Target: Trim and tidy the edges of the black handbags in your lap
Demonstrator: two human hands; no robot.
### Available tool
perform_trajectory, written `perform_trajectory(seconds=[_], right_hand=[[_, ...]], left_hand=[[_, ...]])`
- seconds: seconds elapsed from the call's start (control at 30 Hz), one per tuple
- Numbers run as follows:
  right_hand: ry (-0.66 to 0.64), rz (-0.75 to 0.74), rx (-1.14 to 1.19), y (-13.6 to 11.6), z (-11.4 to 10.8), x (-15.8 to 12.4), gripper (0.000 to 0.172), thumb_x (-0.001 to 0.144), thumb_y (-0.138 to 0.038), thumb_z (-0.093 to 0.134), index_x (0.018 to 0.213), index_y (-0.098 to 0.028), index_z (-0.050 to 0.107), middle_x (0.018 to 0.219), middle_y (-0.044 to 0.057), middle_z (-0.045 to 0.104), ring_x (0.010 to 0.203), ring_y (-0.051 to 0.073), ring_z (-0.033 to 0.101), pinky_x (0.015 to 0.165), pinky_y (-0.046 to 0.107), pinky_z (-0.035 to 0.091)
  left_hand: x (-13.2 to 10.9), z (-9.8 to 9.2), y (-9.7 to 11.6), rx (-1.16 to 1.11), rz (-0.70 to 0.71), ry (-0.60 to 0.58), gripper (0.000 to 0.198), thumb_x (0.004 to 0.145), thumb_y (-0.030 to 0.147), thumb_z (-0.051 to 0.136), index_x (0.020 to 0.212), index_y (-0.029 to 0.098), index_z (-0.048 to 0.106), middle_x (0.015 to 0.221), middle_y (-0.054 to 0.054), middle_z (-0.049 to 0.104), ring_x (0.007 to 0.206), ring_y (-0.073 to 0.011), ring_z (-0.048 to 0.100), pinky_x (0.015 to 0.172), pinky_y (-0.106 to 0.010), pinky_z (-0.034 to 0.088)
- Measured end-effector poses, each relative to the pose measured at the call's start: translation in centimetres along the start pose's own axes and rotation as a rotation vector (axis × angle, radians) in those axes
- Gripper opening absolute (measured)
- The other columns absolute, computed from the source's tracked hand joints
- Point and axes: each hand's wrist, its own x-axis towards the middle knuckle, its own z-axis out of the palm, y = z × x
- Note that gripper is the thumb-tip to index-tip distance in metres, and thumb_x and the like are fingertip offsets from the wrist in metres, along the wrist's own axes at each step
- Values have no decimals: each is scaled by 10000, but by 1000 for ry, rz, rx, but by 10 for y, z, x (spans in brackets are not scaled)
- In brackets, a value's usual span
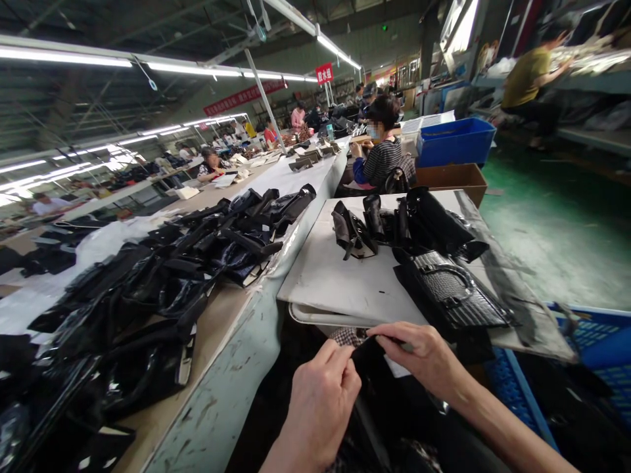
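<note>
Over my lap, my left hand [323,394] and my right hand [424,355] pinch the edge of a black fabric piece [369,355], one hand on each side of it. The fingers of both hands are closed on that edge. Below them the rest of the dark material hangs down and is hard to make out. Just beyond my hands is a white-topped work board [345,282]. On its right lies a black crocodile-textured bag panel [453,289] with a curved handle. Several rolled black pieces [428,220] rest at the board's far side.
To the left, a long table [236,341] carries a large heap of black bag pieces [187,263]. Blue plastic crates [601,341] stand low at my right. Ahead, a person in a striped top [384,161] sits near a blue bin [456,141] and a cardboard box [453,180].
</note>
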Motion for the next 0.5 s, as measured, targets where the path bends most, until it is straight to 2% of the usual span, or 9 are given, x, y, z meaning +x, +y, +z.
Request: perform_trajectory(seconds=[0.1, 0.2, 0.23, 0.3, 0.37, 0.4, 0.47, 0.5], right_hand=[[-113, -38, -101, -9, -15, 4, 229, 891, -213, 553, 1069, -271, 685, 1012, 0, 732, 922, 167, 675, 859, 282, 514], [-281, -119, -285, -25, -26, 11, 455, 782, -122, 631, 1216, -256, 605, 1273, 46, 635, 1135, 215, 606, 981, 337, 475], [-353, -135, -352, -30, -27, 13, 487, 751, -82, 632, 1210, -242, 614, 1280, 64, 633, 1137, 230, 610, 969, 342, 484], [-481, -133, -466, -36, -28, 18, 380, 720, -17, 600, 1032, -205, 709, 1072, 83, 729, 974, 246, 688, 852, 328, 533], [-541, -118, -534, -35, -31, 22, 254, 728, 2, 575, 783, -185, 738, 783, 64, 754, 761, 237, 718, 726, 307, 543], [-550, -119, -533, -32, -36, 22, 246, 748, -6, 569, 744, -188, 734, 729, 50, 747, 724, 228, 717, 706, 296, 539], [-540, -131, -442, -23, -51, 17, 272, 808, -41, 547, 853, -220, 747, 815, 28, 764, 786, 206, 719, 735, 274, 536], [-508, -130, -369, -17, -61, 11, 294, 836, -64, 533, 927, -245, 746, 886, 15, 769, 839, 195, 718, 766, 265, 536]], left_hand=[[-4, 4, 3, -33, 22, 43, 285, 925, 124, 373, 828, 177, 636, 771, -24, 602, 630, -123, 584, 581, -210, 463], [-1, 12, 12, -61, 83, 25, 264, 911, 127, 399, 853, 176, 651, 785, -45, 625, 681, -148, 611, 611, -224, 488], [2, 14, 16, -69, 112, 7, 251, 902, 127, 413, 865, 173, 657, 802, -56, 636, 707, -161, 621, 632, -237, 498], [7, 14, 22, -105, 169, -34, 242, 894, 138, 432, 882, 165, 672, 827, -74, 651, 728, -179, 629, 657, -262, 509], [13, 9, 23, -233, 199, -111, 244, 910, 183, 451, 918, 167, 694, 850, -75, 662, 755, -184, 634, 684, -273, 512], [15, 5, 19, -348, 183, -160, 257, 928, 224, 452, 956, 172, 702, 859, -70, 669, 761, -179, 636, 695, -272, 514], [19, -3, 3, -635, 72, -233, 312, 964, 326, 433, 1082, 183, 684, 905, -61, 686, 769, -165, 644, 707, -269, 521], [21, -6, -9, -762, -21, -227, 350, 974, 370, 417, 1136, 177, 659, 929, -63, 692, 755, -158, 645, 695, -267, 523]])
